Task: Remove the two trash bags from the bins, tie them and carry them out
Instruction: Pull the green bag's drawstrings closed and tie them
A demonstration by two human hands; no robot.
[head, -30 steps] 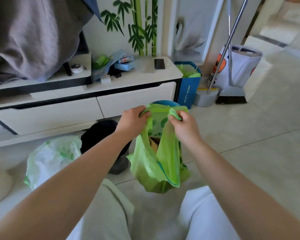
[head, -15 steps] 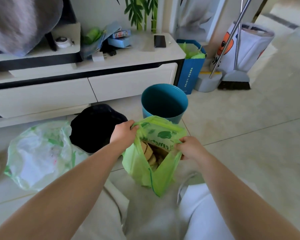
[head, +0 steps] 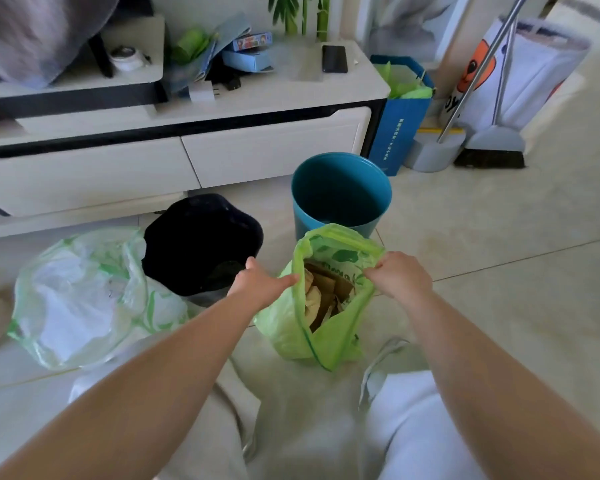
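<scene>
Green bag [head: 288, 334] stands on the floor [head: 499, 220] just near the blue bin [head: 342, 192], mouth gaping, cardboard [head: 326, 292] showing. Right hand [head: 400, 275] has its fingers curled, pinching the right rim. Left hand [head: 260, 284] has its fingers straight, only touching the left rim. With a one-sided hold, the bag may slump and spill.

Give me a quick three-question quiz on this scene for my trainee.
1. True or false: the green bag is tied shut.
2. The blue bin is: A lined, B bare inside, C tipped over.
3. Which hand grips the bag's rim?
Key: 1 false, its mouth gapes open. 2 B. 3 the right hand; the left hand is open at the bag's edge.
</scene>
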